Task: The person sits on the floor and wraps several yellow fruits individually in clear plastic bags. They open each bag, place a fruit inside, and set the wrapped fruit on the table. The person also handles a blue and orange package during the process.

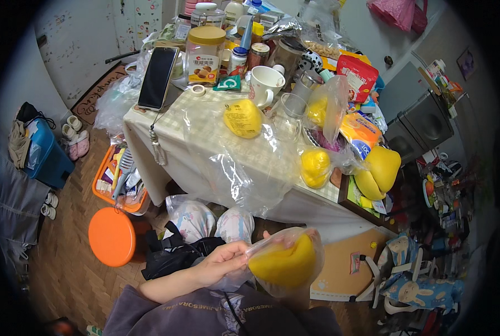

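My left hand [226,261] pinches the gathered side of a clear plastic bag [317,260]. Inside the bag is a yellow, creased lump [281,262], held above my lap. My right hand [266,234] is mostly hidden behind the bag and lump; fingertips show along the upper edge, and it seems to support the lump from behind. On the table ahead, a large clear plastic bag [237,176] lies flat and hangs over the front edge. A yellow printed label [242,118] shows on it. Another bagged yellow lump [315,167] rests near the table's right front.
A smartphone [158,77], lidded jar [205,56], white mug [266,85] and glass cup [294,105] crowd the checked tablecloth [170,126]. A bare yellow two-lobed object [378,172] sits at the right corner. An orange stool [112,236] stands at left on the floor.
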`<state>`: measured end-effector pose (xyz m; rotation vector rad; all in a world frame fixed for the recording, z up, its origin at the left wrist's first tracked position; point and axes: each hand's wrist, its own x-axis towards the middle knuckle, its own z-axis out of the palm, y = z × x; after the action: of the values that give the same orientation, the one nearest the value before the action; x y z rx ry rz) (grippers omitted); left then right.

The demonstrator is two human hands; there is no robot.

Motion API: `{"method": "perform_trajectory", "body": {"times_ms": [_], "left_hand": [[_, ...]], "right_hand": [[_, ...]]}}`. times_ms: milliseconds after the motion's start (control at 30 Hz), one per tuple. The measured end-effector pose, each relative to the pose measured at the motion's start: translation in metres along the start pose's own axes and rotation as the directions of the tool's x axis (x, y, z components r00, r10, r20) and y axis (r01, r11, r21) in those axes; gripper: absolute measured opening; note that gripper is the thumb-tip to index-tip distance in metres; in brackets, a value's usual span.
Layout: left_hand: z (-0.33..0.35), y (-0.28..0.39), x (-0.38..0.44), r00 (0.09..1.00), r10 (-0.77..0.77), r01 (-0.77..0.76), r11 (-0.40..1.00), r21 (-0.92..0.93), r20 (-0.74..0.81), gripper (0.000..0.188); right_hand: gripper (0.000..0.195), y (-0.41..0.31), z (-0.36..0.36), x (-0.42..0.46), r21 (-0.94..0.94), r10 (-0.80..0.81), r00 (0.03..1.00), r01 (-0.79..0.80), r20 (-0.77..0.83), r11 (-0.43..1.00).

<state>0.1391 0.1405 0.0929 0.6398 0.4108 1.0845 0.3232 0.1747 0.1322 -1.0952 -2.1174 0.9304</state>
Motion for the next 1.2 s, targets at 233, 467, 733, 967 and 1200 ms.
{"method": "perform_trajectory", "body": {"times_ms": [233,467,733,967,1200], "left_hand": [[0.005,0.006,0.000,0.966,0.219,-0.182,0.954,0.239,-0.136,0.012],[0.003,0.014,-0.007,0.954,0.190,-0.125,0.955,0.270,-0.231,0.012],[-0.003,0.017,-0.001,0.918,0.251,-0.164,0.945,0.284,-0.306,0.011],[-0.022,-0.001,0.007,0.926,0.240,-0.147,0.940,0.308,-0.293,0.012],[-0.028,-0.010,0.002,0.964,0.145,-0.043,0.913,0.406,-0.224,0.013]], "right_hand": [[0.036,0.018,0.006,0.027,0.601,-0.223,0.966,0.258,-0.133,0.756],[0.072,0.073,-0.002,0.035,0.787,-0.251,0.957,0.042,0.145,0.615],[0.046,0.051,0.009,0.021,0.987,-0.009,0.987,-0.159,0.159,0.017],[0.027,0.050,0.003,0.012,0.297,0.194,0.961,-0.131,-0.196,0.946],[0.009,0.050,0.014,0.002,0.587,0.358,0.934,-0.291,0.003,0.755]]}}
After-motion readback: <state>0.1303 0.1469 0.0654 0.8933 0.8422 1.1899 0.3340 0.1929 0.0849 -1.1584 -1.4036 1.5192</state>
